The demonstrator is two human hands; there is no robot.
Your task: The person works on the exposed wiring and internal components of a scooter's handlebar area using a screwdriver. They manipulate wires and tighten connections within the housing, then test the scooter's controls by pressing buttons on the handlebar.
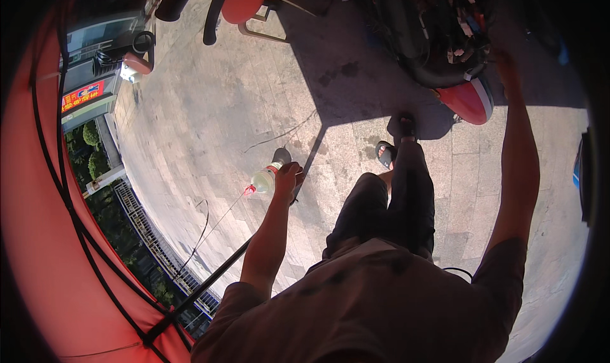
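Note:
My left hand (pixel 289 175), its fingers curled, is left of my body in the sunlight. Beside it, and partly overlapped by it in view, is a large clear plastic bottle (pixel 262 180) with a red cap and a thin cord running from its neck. Behind my left forearm passes a dark pole (pixel 219 271); whether the fingers hold it or the bottle is hidden. My right arm stretches far forward, with my right hand (pixel 507 67) in shade at the side of a red scooter (pixel 466 102). Loose wires and connectors (pixel 467 29) lie exposed on top of it. Those fingers are too dark to make out.
Red canopy fabric (pixel 32 236) and black cords fill the left side. A red round-seated stool (pixel 243 0) stands at the far left of centre. Another vehicle's mirror and handle (pixel 140 58) show at left, near a railing (pixel 149 229). Paving (pixel 222 102) lies underfoot.

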